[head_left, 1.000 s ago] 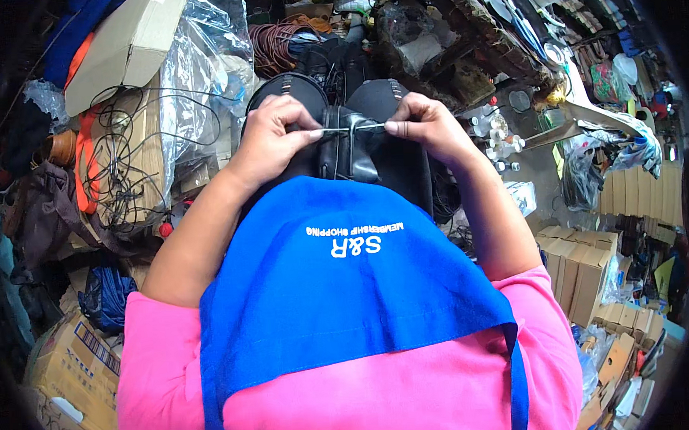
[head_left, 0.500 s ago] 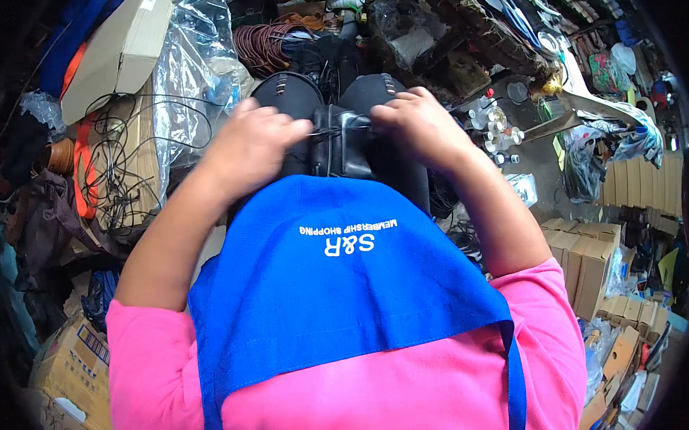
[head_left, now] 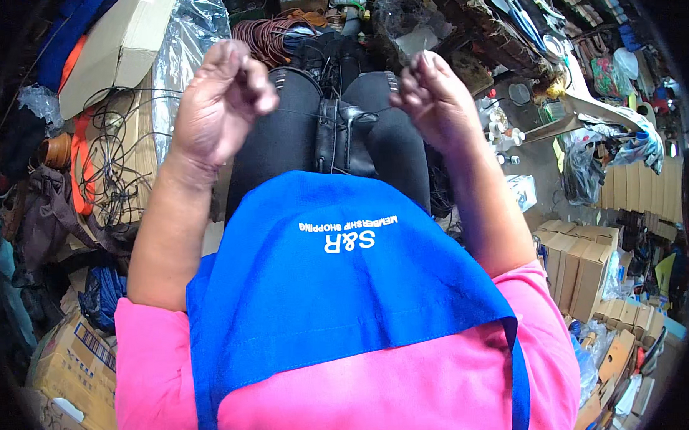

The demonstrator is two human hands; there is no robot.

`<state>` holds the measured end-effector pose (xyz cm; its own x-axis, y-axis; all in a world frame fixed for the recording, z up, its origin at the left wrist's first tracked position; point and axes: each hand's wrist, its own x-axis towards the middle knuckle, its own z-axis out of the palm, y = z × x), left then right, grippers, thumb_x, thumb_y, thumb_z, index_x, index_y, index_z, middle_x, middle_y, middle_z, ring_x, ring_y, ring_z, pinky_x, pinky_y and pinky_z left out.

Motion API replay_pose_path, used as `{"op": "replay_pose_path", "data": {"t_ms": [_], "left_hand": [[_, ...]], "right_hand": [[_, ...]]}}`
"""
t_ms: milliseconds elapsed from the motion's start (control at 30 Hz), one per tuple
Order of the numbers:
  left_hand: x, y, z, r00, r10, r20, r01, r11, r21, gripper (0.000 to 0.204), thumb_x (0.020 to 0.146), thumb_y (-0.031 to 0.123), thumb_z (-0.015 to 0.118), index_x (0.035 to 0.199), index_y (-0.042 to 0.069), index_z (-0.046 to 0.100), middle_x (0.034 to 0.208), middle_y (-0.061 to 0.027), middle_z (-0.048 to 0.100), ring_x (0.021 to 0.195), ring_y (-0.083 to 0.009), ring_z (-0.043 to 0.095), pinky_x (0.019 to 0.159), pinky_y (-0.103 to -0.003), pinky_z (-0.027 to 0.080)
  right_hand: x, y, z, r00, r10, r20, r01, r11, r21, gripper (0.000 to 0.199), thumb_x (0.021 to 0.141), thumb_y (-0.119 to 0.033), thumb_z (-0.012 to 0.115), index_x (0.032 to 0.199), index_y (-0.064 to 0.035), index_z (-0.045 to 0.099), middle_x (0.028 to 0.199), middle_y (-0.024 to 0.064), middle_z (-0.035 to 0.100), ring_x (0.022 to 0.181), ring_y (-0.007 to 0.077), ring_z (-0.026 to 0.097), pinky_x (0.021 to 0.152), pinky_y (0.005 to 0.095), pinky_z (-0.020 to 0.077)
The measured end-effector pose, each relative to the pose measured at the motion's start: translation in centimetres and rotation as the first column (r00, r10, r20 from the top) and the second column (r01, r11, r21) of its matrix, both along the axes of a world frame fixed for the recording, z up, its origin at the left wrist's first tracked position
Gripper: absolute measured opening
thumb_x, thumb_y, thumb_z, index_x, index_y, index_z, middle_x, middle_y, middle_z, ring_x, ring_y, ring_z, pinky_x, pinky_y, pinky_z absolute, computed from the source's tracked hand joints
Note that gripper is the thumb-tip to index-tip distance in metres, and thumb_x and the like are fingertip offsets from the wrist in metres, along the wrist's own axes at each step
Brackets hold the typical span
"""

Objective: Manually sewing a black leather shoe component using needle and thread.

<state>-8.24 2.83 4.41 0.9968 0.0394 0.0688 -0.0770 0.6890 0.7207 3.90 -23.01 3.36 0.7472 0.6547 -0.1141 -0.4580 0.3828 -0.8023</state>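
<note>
Two hands, left hand (head_left: pixel 220 105) and right hand (head_left: pixel 432 100), fingers curled together and empty, hover above the soft, light black leather pouch (head_left: pixel 341 134) at frame centre; grip it by its edges.

You have two hands raised, your left hand (head_left: pixel 217 105) and your right hand (head_left: pixel 431 96), over one black leather piece (head_left: pixel 341 134) on your lap; you wear one blue apron (head_left: pixel 340 292), with one coil of reddish-brown cord (head_left: pixel 267 34) beyond your knees

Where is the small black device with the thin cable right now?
In the head view, the small black device lies centre frame on the person's lap, between the raised left hand and right hand, just above the blue apron.
</note>
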Motion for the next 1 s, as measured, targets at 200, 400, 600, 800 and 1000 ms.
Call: {"op": "replay_pose_path", "data": {"t_ms": [200,400,600,800,1000], "left_hand": [[-4.4,10.9,-2.5,0.932,0.363,-0.011,-0.349,0.904,0.245,0.017,0.097,0.018,0.049,0.080,0.013,0.050,0.060,0.0071,0.032,0.050,-0.0020,0.030,0.046,-0.019,0.024],[1.0,1.5,-1.5,0.993,0.095,-0.072,0.042,0.287,0.957,0.027,0.084,0.010,0.059,0.111,0.004,0.061,0.102,-0.0068,0.062,0.096,-0.0169,0.058,0.086,-0.029,0.046],[6.4,-2.2,-2.8,0.878,-0.432,-0.207,0.137,-0.187,0.973,0.050,0.080,0.015,0.065,0.129,0.013,0.053,0.103,-0.0189,0.062,0.097,-0.0318,0.060,0.086,-0.039,0.046],[6.6,-4.7,-2.3,0.840,-0.525,-0.137,0.132,-0.048,0.990,0.042,0.066,0.011,0.075,0.105,0.004,0.061,0.093,-0.0148,0.062,0.089,-0.0308,0.060,0.079,-0.040,0.048],[7.2,-5.8,-5.4,0.905,-0.400,0.143,-0.142,0.032,0.989,0.035,0.063,0.009,0.076,0.093,0.003,0.058,0.086,-0.0124,0.059,0.085,-0.0279,0.059,0.075,-0.037,0.047]], "right_hand": [[4.9,-13.2,-0.3,0.875,-0.415,0.250,0.474,0.839,-0.266,0.019,0.089,-0.027,0.062,0.088,-0.0094,0.054,0.062,-0.0059,0.038,0.051,0.0049,0.035,0.047,0.0214,0.0339],[3.2,-3.6,0.5,0.701,0.475,0.532,0.110,0.665,-0.739,0.041,0.086,-0.028,0.064,0.119,-0.0050,0.059,0.105,0.0083,0.065,0.099,0.0170,0.058,0.087,0.0323,0.0452],[1.8,1.8,0.7,0.382,0.849,0.364,-0.009,0.398,-0.917,0.038,0.080,-0.021,0.068,0.115,-0.0066,0.062,0.099,0.0178,0.066,0.090,0.0264,0.064,0.081,0.0346,0.0486],[-1.5,-0.2,0.0,0.350,0.730,0.587,0.257,0.528,-0.810,0.025,0.069,-0.016,0.074,0.085,-0.0025,0.062,0.080,0.0168,0.063,0.080,0.0325,0.061,0.070,0.0399,0.0468],[-1.6,-1.6,-1.9,0.429,0.647,0.631,0.379,0.505,-0.776,0.025,0.073,-0.016,0.071,0.093,-0.0037,0.064,0.085,0.0154,0.059,0.083,0.0343,0.059,0.072,0.0396,0.0471]]}}
